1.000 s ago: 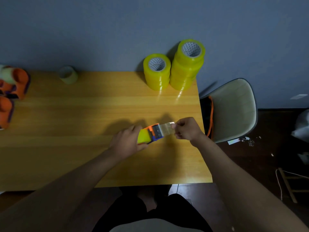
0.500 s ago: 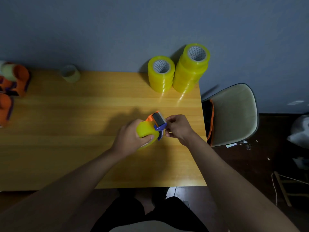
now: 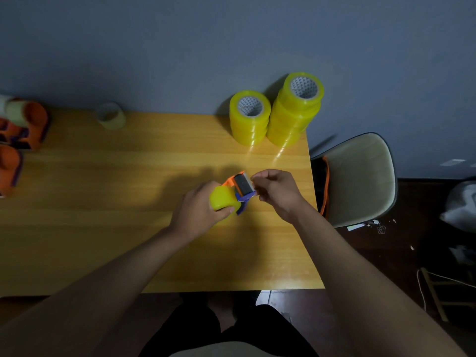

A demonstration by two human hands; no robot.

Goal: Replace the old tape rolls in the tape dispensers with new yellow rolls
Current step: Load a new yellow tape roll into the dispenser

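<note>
My left hand [image 3: 197, 212] grips an orange and blue tape dispenser [image 3: 240, 188] loaded with a yellow roll [image 3: 222, 198], held over the wooden table [image 3: 128, 202]. Its black roller end points right. My right hand [image 3: 277, 191] is at that end, fingers curled and pinching the tape end by the roller. Two stacks of new yellow rolls [image 3: 249, 118] [image 3: 296, 109] stand at the table's far right corner against the wall.
Other orange dispensers [image 3: 28, 124] [image 3: 9, 167] lie at the table's left edge. A pale, nearly used roll [image 3: 110, 115] sits at the back left. A cream chair [image 3: 360, 179] with an orange-strapped bag stands right of the table.
The pulled-out strip of tape has been drawn back to the dispenser's roller; my right hand moved in close to it, and the dispenser was tilted up with the yellow roll facing me.
</note>
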